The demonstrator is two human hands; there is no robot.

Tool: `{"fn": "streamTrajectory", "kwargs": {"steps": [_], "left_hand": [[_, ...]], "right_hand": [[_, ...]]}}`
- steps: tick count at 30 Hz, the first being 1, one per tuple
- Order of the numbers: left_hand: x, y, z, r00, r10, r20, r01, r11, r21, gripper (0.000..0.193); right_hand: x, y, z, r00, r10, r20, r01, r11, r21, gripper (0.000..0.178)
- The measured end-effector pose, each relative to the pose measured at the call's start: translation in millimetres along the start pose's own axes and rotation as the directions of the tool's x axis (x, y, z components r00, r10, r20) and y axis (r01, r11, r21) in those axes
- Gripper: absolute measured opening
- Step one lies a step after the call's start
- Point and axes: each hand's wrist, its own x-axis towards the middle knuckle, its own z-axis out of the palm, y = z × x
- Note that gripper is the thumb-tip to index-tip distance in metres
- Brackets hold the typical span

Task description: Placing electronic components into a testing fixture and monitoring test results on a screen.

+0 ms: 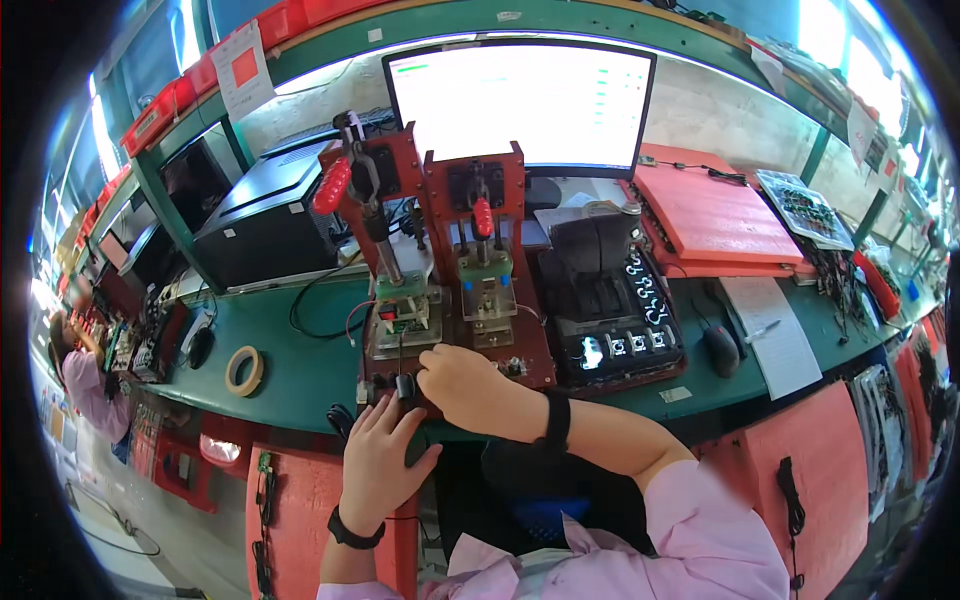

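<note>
Red, green and pink around me, with black in between.
My worktop [290,395] is deep green, my sleeves [705,525] plain pale pink, my wristbands [558,420] black. Toward six o'clock the fixture base [537,372] is dark maroon and the small plug [405,386] black; the clamp handles [332,187] at ten and twelve are bright red. At twelve the screen [520,110] is white inside a black frame. The foam slab [715,215] at two is coral red, the mouse [720,350] past three black, the tape roll [233,374] at half past eight tan.
</note>
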Motion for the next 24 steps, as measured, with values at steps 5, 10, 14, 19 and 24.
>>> {"fn": "streamTrajectory", "kwargs": {"steps": [5, 10, 14, 19, 24], "left_hand": [[-6.7, 2.7, 0.0, 0.999, 0.015, 0.043, -0.019, 0.997, 0.074, 0.048], [-20.9, 15.6, -31.3, 0.983, -0.004, 0.183, 0.001, 1.0, 0.016, 0.058], [-24.2, -13.2, -50.1, 0.996, -0.089, -0.023, 0.072, 0.912, -0.404, 0.062], [-23.7, -82.6, -25.1, 0.791, -0.598, -0.132, 0.18, 0.432, -0.884, 0.018], [-7.0, -121.4, 29.2, 0.763, -0.639, -0.099, 0.151, 0.326, -0.933, 0.013]], "right_hand": [[-6.7, -1.9, -5.8, 0.999, 0.035, -0.024, -0.037, 0.996, -0.084, 0.025], [-36.4, -18.2, -6.5, 0.996, -0.047, -0.08, 0.025, 0.967, -0.255, 0.044], [-57.9, -20.4, 0.4, 0.992, -0.114, -0.057, 0.079, 0.902, -0.425, 0.045], [-62.9, -20.5, -4.5, 0.983, -0.005, -0.186, -0.05, 0.956, -0.289, 0.046], [-75.9, -11.2, 3.2, 0.992, -0.074, -0.102, 0.023, 0.902, -0.431, 0.043]]}}
